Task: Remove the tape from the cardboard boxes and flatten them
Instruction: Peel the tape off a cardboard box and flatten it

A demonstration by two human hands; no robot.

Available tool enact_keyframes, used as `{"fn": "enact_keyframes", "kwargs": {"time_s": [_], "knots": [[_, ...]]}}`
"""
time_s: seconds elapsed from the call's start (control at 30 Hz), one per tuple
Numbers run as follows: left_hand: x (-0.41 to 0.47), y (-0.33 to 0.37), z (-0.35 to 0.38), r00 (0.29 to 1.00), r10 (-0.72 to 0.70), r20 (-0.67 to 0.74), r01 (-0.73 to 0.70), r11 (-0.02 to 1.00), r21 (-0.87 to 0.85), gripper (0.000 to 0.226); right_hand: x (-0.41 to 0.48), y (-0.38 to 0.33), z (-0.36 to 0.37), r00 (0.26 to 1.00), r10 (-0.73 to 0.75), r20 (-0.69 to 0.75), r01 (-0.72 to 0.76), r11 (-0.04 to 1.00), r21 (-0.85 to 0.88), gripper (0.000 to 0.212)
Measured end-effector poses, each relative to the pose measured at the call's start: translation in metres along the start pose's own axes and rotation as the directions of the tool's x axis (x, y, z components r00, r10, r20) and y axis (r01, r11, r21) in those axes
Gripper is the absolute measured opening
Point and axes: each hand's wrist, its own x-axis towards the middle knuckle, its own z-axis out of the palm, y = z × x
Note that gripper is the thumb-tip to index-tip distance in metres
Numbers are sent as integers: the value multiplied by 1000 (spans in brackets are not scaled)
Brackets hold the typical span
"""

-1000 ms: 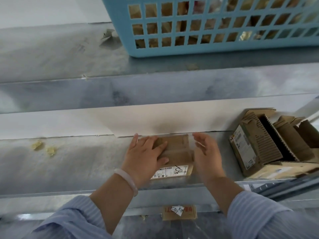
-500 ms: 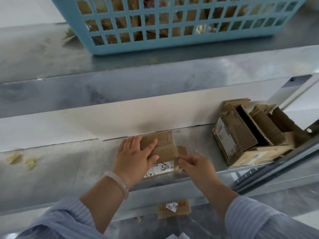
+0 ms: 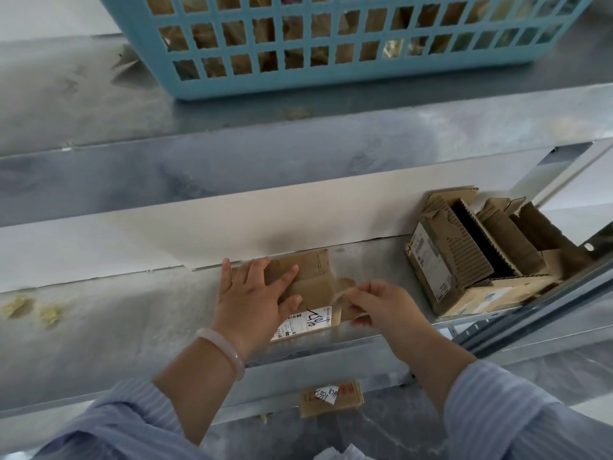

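Left hand (image 3: 255,302) presses flat on the box (image 3: 313,278); right hand (image 3: 381,303) pinches what appears to be tape (image 3: 343,293). A sharp pull may snap it or slide the box.

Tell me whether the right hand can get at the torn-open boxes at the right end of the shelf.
Probably yes: only bare shelf lies between the right hand and the torn-open boxes. It must first let go of the small box it pinches.
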Motion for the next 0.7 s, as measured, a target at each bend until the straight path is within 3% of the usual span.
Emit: {"fn": "enact_keyframes", "kwargs": {"time_s": [0.17,0.3,0.47,0.6,0.7], "knots": [[-3,-3,0,998,35,-45,-35,999,-13,78,15,-15,-4,991,-87,-98,77,992,-95,9],[-3,-8,5,994,83,-67,-82,996,31,71,22,-23,-3,967,-217,-135,160,926,-341,9],[-3,-9,7,993,92,-79,-91,996,8,67,28,-16,10,944,-278,-177,201,911,-361,18],[-3,-13,6,991,116,-73,-117,993,-12,67,40,-7,11,973,-179,-144,137,955,-263,45],[-4,-17,7,986,147,-83,-147,989,-2,64,51,-2,5,998,-53,-34,45,976,-211,33]]}}
